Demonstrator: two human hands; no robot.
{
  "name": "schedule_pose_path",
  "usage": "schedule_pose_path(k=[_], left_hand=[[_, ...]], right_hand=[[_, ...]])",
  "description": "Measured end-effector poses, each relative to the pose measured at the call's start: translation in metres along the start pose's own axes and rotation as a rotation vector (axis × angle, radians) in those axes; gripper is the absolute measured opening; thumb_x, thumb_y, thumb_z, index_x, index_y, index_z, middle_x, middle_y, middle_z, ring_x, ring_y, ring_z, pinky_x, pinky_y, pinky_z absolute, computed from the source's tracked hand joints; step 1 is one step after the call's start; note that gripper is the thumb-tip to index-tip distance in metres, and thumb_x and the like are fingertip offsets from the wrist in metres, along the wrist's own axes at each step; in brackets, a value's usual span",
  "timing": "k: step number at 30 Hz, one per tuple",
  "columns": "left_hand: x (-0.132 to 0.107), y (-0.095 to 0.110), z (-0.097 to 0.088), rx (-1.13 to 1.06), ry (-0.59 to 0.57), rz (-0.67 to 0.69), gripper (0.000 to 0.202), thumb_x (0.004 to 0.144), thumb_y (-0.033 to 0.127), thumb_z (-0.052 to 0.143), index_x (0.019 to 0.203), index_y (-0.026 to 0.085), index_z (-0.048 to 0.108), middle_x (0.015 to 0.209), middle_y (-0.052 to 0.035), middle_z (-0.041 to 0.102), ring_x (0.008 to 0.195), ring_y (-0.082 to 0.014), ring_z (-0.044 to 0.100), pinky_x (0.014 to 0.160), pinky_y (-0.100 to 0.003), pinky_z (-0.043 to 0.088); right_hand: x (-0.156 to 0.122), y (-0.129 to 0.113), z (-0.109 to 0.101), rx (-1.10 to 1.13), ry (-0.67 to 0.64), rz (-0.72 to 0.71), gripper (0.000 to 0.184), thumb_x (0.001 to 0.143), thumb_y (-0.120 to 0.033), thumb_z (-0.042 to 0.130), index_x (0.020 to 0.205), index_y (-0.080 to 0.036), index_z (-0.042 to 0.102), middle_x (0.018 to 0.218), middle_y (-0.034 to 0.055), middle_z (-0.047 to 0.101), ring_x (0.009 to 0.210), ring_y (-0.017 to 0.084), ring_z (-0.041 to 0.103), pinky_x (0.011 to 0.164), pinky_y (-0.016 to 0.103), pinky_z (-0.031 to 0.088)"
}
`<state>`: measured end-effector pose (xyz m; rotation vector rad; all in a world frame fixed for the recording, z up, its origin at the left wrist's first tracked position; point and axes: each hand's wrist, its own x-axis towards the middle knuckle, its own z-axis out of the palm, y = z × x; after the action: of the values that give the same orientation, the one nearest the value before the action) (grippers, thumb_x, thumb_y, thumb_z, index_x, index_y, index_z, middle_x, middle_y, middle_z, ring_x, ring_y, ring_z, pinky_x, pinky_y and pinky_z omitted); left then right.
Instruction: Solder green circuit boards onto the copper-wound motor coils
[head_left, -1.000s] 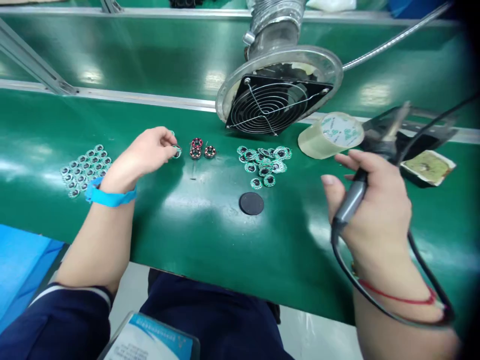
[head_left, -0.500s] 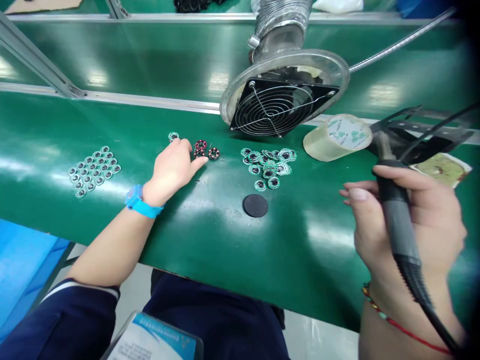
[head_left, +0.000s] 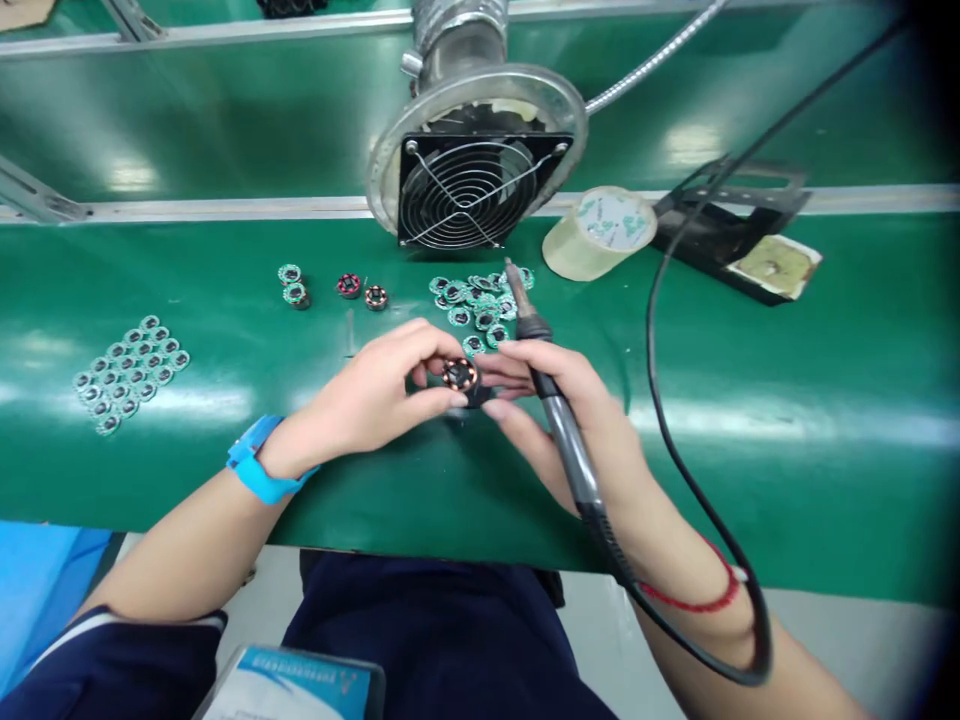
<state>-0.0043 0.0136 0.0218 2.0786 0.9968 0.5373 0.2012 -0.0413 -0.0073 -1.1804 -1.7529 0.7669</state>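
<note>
Between the thumb and fingers of my left hand [head_left: 375,390] is a small motor stator [head_left: 459,375] with copper windings, held just over a black disc [head_left: 480,395] that the hands partly cover. My right hand [head_left: 592,425] grips a soldering iron [head_left: 566,430], its tip pointing up and away from me. The right fingertips reach close to the stator; whether they touch it I cannot tell. Beyond my hands lies a loose pile of small round circuit boards [head_left: 480,298]. Two more stators, a red one [head_left: 349,286] and a copper one [head_left: 376,297], rest behind my left hand.
Rows of round boards [head_left: 131,365] lie at the left, with two board-topped pieces [head_left: 295,295] further back. A fume extractor fan [head_left: 465,190] hangs over the bench's rear. Right of it stand a tape roll [head_left: 596,235] and an iron stand [head_left: 720,240]. The iron's cable [head_left: 660,400] loops at right.
My left hand has come from the stators at the back to the middle, now with one stator in it. My right hand has brought the soldering iron leftward beside it. The view has shifted.
</note>
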Motion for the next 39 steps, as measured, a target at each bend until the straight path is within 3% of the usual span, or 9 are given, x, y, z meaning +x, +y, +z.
schedule_pose_path(k=[6, 11, 13, 16, 19, 22, 26, 33, 39], left_hand=[[-0.004, 0.004, 0.015, 0.017, 0.014, 0.135, 0.02, 0.085, 0.016, 0.062, 0.105, 0.019, 0.057, 0.087, 0.0001, 0.052, 0.072, -0.0093, 0.048, 0.063, -0.021, 0.041], [-0.003, 0.004, 0.019, 0.051, 0.045, 0.11, 0.017, 0.086, 0.017, 0.061, 0.103, 0.019, 0.058, 0.084, -0.0001, 0.053, 0.07, -0.0096, 0.049, 0.063, -0.022, 0.043], [-0.002, 0.005, 0.02, 0.002, 0.058, 0.062, 0.017, 0.085, 0.017, 0.061, 0.102, 0.018, 0.059, 0.082, 0.0, 0.053, 0.069, -0.0092, 0.05, 0.063, -0.022, 0.044], [0.0, 0.005, 0.022, -0.154, 0.041, -0.057, 0.016, 0.085, 0.017, 0.062, 0.101, 0.017, 0.061, 0.084, -0.0007, 0.057, 0.071, -0.0086, 0.053, 0.065, -0.022, 0.047], [0.001, 0.004, 0.024, -0.3, 0.007, -0.155, 0.021, 0.084, 0.016, 0.06, 0.104, 0.016, 0.062, 0.089, -0.0016, 0.06, 0.073, -0.008, 0.055, 0.068, -0.022, 0.049], [0.001, 0.005, 0.025, -0.391, -0.024, -0.22, 0.029, 0.082, 0.012, 0.055, 0.11, 0.014, 0.063, 0.095, -0.0032, 0.06, 0.076, -0.0078, 0.058, 0.074, -0.023, 0.052], [0.001, 0.005, 0.029, -0.488, -0.05, -0.319, 0.035, 0.085, 0.024, 0.056, 0.117, 0.013, 0.061, 0.1, -0.0061, 0.061, 0.08, -0.0108, 0.061, 0.076, -0.028, 0.053], [-0.003, 0.009, 0.04, -0.45, -0.02, -0.341, 0.032, 0.085, 0.033, 0.061, 0.113, 0.019, 0.053, 0.094, -0.0021, 0.059, 0.081, -0.0112, 0.059, 0.074, -0.027, 0.052], [-0.001, 0.013, 0.042, -0.212, 0.01, -0.247, 0.018, 0.09, 0.035, 0.054, 0.089, 0.019, 0.044, 0.076, 0.0023, 0.055, 0.065, -0.0093, 0.051, 0.06, -0.024, 0.042]], right_hand=[[-0.001, 0.001, 0.006, 0.415, -0.049, 0.116, 0.052, 0.085, -0.019, 0.066, 0.128, -0.03, 0.04, 0.121, 0.0061, 0.063, 0.101, 0.017, 0.071, 0.088, 0.033, 0.061], [-0.006, 0.002, 0.011, 0.472, -0.047, 0.148, 0.051, 0.088, -0.021, 0.062, 0.131, -0.031, 0.035, 0.126, 0.0077, 0.062, 0.102, 0.017, 0.07, 0.089, 0.035, 0.061], [-0.007, 0.001, 0.012, 0.364, 0.0, 0.114, 0.054, 0.088, -0.023, 0.063, 0.133, -0.031, 0.034, 0.128, 0.0091, 0.061, 0.105, 0.018, 0.069, 0.088, 0.037, 0.061], [-0.008, 0.001, 0.011, 0.055, 0.096, -0.045, 0.059, 0.085, -0.02, 0.065, 0.135, -0.031, 0.036, 0.128, 0.0096, 0.06, 0.11, 0.021, 0.066, 0.088, 0.04, 0.059], [-0.007, 0.002, 0.011, -0.195, 0.116, -0.178, 0.062, 0.083, -0.015, 0.064, 0.136, -0.032, 0.036, 0.122, 0.0074, 0.063, 0.102, 0.022, 0.066, 0.083, 0.042, 0.059], [-0.005, 0.003, 0.011, -0.294, 0.107, -0.206, 0.062, 0.084, -0.014, 0.061, 0.137, -0.032, 0.036, 0.118, 0.0056, 0.065, 0.093, 0.022, 0.065, 0.077, 0.041, 0.058], [-0.005, 0.005, 0.013, -0.316, 0.104, -0.18, 0.06, 0.085, -0.013, 0.058, 0.138, -0.03, 0.035, 0.114, 0.0064, 0.065, 0.092, 0.022, 0.062, 0.075, 0.039, 0.055], [-0.007, 0.009, 0.018, -0.54, 0.082, -0.205, 0.044, 0.089, -0.016, 0.051, 0.131, -0.024, 0.04, 0.089, 0.0055, 0.061, 0.079, 0.022, 0.056, 0.064, 0.036, 0.049], [-0.008, 0.009, 0.021, -0.535, 0.062, -0.24, 0.039, 0.091, -0.017, 0.049, 0.128, -0.023, 0.042, 0.086, 0.0044, 0.057, 0.077, 0.02, 0.057, 0.065, 0.035, 0.05]])
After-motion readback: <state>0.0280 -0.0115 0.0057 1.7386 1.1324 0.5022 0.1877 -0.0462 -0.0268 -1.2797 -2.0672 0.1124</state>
